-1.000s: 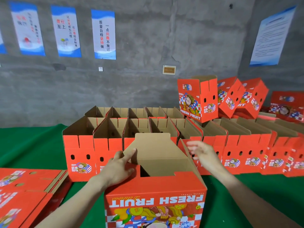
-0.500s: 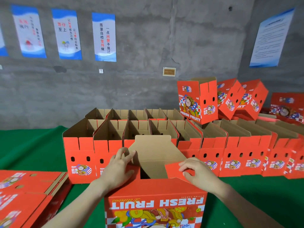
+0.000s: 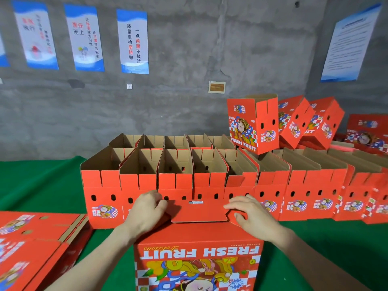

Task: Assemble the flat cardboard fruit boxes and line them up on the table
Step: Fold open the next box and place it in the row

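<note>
A red "FRESH FRUIT" box (image 3: 197, 257) stands upside down right in front of me, its end flaps (image 3: 199, 212) folded flat on top. My left hand (image 3: 144, 211) presses on the left side of the flaps with curled fingers. My right hand (image 3: 249, 215) presses the right flap down with spread fingers. Behind it, rows of assembled open boxes (image 3: 174, 177) stand side by side on the green table (image 3: 37, 185).
A stack of flat unfolded boxes (image 3: 31, 244) lies at my left. Several closed boxes (image 3: 254, 122) lean on top of the rows at the back right. A grey wall with posters (image 3: 134, 40) runs behind the table.
The tall brown back flap has been folded down and the red flaps now lie flat over the opening. Both hands moved onto the closed top.
</note>
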`<state>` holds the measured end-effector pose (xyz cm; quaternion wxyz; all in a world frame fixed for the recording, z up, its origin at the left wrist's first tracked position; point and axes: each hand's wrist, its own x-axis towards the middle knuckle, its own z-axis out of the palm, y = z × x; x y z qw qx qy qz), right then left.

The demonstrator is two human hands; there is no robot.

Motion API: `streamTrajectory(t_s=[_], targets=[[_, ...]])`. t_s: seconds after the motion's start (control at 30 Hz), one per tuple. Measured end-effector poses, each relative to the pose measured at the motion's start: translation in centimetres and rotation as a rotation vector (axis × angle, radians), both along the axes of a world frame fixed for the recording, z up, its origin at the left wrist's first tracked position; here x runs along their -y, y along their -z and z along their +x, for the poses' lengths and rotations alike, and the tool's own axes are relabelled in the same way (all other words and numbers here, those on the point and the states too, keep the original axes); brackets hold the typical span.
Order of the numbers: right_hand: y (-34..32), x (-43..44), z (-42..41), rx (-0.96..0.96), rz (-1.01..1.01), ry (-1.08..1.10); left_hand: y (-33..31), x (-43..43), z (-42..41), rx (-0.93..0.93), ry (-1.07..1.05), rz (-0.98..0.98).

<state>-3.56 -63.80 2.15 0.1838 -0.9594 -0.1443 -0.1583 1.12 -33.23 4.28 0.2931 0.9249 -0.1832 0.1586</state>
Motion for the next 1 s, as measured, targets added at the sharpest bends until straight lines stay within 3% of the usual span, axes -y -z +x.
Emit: streamTrajectory(t_s=[0.17,0.27,0.4,0.5,0.73,1.0], targets=[[-0.8,-0.1,0.4,0.014,-0.06,-0.031,0.1,0.2,0.3,-0.36,0.01,0.204],[-2.3,-1.2,0.8,-0.103,-0.068,-0.03,-0.2,0.6,0.6,-0.383,-0.012,0.25],[-3.9,-3.0,1.7,-0.417,-0.17,-0.008,-0.5,0.9,1.0,-0.396,-0.025,0.278],[-3.9,-3.7,2.3,-0.498,-0.219,0.021,-0.7,1.1,0.9,-0.388,-0.03,0.304],[-3.5,-3.3,2.3,-0.481,-0.169,0.031,-1.9,2.3,1.1,-0.45,0.021,0.66],[-1.0,-4.1,1.3,-0.302,-0.3,0.099,-1.0,3.5,0.7,-0.362,-0.022,0.662]])
